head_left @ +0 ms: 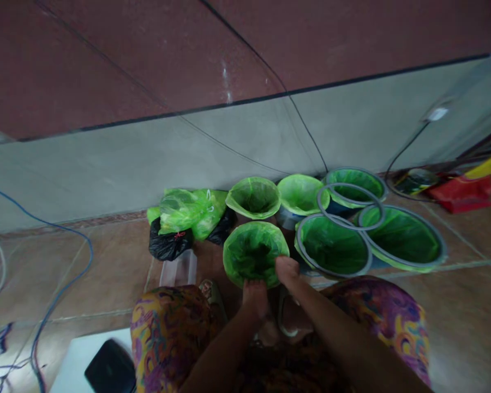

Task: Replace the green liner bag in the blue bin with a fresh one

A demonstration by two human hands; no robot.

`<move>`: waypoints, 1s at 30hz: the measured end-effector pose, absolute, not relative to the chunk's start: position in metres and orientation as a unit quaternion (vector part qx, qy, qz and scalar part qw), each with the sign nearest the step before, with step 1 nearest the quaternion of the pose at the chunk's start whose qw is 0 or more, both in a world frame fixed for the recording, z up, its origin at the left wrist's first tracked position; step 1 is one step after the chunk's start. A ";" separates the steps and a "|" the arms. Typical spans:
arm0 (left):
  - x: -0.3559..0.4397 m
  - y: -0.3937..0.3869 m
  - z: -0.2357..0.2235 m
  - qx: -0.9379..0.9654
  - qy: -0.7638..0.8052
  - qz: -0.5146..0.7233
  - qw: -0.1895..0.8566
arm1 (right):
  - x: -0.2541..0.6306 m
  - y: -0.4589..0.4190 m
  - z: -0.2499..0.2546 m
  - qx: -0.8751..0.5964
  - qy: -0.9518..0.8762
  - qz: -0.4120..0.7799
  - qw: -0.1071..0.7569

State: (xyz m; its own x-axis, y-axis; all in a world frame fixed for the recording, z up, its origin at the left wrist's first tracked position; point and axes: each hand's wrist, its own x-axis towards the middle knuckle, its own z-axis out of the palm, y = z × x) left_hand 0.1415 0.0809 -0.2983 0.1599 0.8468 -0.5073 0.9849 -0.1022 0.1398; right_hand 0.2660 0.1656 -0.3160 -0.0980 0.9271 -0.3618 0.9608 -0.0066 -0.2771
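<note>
Between my knees stands a round bin lined with a green plastic bag (234,251), the bag folded over its rim. My left hand (256,299) grips the near edge of the liner, fingers curled over the rim to the inside. On the right side of the same rim, my right hand (287,268) is closed on the liner edge. The bottom of the bin is dark, so its contents cannot be made out. Just right of it is a bin with a grey ring (368,256) around its green liner.
More lined bins (256,191) stand along the wall; a loose grey ring (322,201) lies across some. Left are tied green bags (180,210), a black bag (167,245) and a clear plastic box (180,270). A red dustpan (460,194) lies right, a blue cable (67,289) left.
</note>
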 end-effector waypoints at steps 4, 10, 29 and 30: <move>0.128 0.088 -0.295 0.742 0.619 -0.155 0.204 | 0.259 0.169 -0.305 0.659 0.711 -0.238 0.066; 0.082 0.090 -0.282 0.758 0.615 -0.156 0.150 | 0.274 0.150 -0.286 0.590 0.761 -0.270 -0.008; 0.131 0.072 -0.281 0.757 0.612 -0.126 0.193 | 0.278 0.141 -0.322 0.706 0.253 -0.567 -0.340; 0.128 0.073 -0.283 0.755 0.613 -0.131 0.194 | 0.277 0.140 -0.322 0.700 0.252 -0.575 -0.341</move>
